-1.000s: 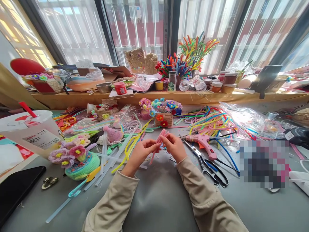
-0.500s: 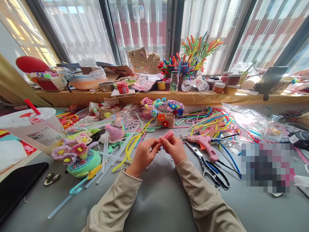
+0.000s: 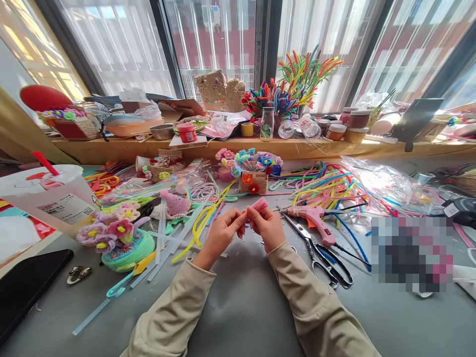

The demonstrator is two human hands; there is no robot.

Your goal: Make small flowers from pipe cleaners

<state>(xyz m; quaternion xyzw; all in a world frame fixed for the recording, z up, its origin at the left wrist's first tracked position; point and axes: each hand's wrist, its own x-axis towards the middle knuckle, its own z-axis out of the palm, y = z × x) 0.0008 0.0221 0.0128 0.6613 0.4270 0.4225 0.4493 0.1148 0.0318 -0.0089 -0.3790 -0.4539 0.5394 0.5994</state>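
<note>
A short bundle of pink pipe cleaners (image 3: pixel 259 204) is held up in front of me, its far end poking out above my fingers. My right hand (image 3: pixel 268 227) is closed round it, thumb on the near side. My left hand (image 3: pixel 222 234) pinches at the bundle's lower left end, fingertips against those of the right; the exact pinch point is hidden. To the right of my hands lie scissors (image 3: pixel 310 248) with black handles and a pink hot glue gun (image 3: pixel 313 220). Yellow pipe cleaners (image 3: pixel 201 225) and clear glue sticks (image 3: pixel 162 233) lie to the left.
A drink cup (image 3: pixel 55 198) with a red straw, a black phone (image 3: pixel 33 287) and a pipe-cleaner flower pot (image 3: pixel 128 250) stand or lie at left. Behind are a flower box (image 3: pixel 253 183) and loose pipe cleaners (image 3: pixel 330 188). Jars and a glass bottle (image 3: pixel 267 124) line the sill.
My left thumb has straightened and moved up and right, closer to the right thumb at the pink bundle. Both hands stay in nearly the same place; the view has shifted slightly.
</note>
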